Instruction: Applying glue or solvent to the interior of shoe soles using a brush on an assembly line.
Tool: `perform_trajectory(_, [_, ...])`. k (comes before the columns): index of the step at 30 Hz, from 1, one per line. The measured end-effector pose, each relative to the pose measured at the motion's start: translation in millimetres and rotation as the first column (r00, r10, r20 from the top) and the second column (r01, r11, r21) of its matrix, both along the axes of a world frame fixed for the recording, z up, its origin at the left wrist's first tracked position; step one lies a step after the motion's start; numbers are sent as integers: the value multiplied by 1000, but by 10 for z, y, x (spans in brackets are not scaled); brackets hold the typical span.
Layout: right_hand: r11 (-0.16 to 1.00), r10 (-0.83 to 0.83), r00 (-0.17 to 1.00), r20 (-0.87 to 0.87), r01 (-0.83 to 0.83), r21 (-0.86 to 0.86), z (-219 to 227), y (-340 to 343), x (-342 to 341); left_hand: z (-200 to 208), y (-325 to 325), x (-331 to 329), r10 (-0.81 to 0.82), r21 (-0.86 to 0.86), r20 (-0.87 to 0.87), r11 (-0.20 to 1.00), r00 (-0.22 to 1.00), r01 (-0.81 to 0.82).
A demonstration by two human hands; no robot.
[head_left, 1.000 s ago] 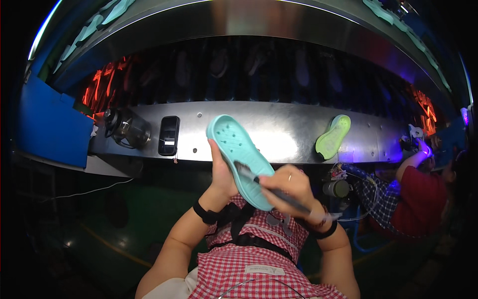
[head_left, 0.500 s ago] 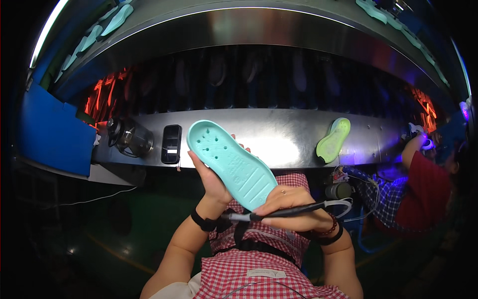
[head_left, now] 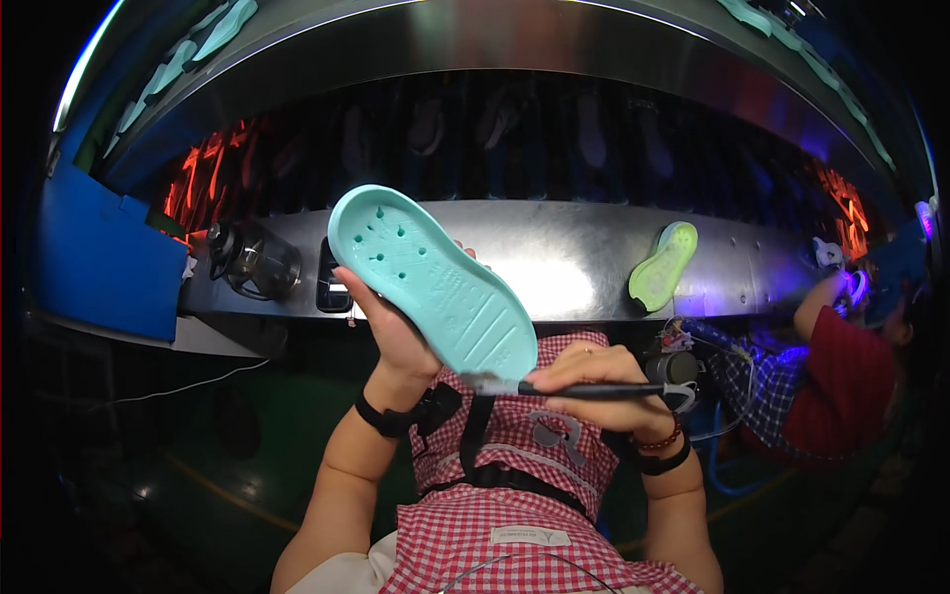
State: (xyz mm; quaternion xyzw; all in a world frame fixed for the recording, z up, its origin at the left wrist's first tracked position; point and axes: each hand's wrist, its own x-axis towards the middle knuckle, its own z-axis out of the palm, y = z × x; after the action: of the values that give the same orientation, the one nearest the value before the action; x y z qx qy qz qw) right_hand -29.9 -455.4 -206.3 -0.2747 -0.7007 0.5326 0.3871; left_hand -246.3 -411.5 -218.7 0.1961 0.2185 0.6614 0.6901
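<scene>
A turquoise shoe sole (head_left: 435, 277) lies tilted across my left hand (head_left: 391, 332), heel end up and to the left. My left thumb grips its near edge and fingertips show past its far edge. Small holes dot the heel part, and grooves cross the toe part. In my right hand (head_left: 599, 381) is a brush (head_left: 579, 391) with a black handle and a tube at its rear end. Its pale bristles reach the sole's near toe edge; whether they touch it I cannot tell. Part of a black tray (head_left: 332, 287) is hidden behind the sole.
A yellow-green sole (head_left: 665, 267) lies on the metal bench (head_left: 554, 257) to the right. A dark see-through jug (head_left: 252, 259) stands at the left. Footwear parts hang in the dark rack behind. At the far right sits a person (head_left: 841, 366) in red.
Both hands have moved up. The sole has shifted up and left, covering more of the tray. The brush has turned more level, with its bristles nearer the sole's toe edge.
</scene>
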Motion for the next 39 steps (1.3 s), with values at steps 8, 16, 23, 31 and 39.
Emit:
perform_trajectory(8, [860,-176,814,-553,-147,-489,-245,-5,-52,227,-17,5,-139,-12,159,990,978,142])
perform_trajectory(16, [939,-214,883,-417,69,-336,-133,-175,-292,-63,-327,251,-246,-49,153,966,957,256])
perform_trajectory(23, [997,-65,981,-181,59,-39,58,-41,-249,-75,-218,179,-353,38,233,934,906,354])
perform_trajectory(31, [998,57,993,-99,-54,32,172,159,-50,70,-177,158,-329,-31,92,942,940,333])
perform_trajectory(39, [986,154,967,-205,-138,92,205,4,-101,145,-89,49,-417,-33,130,905,900,424])
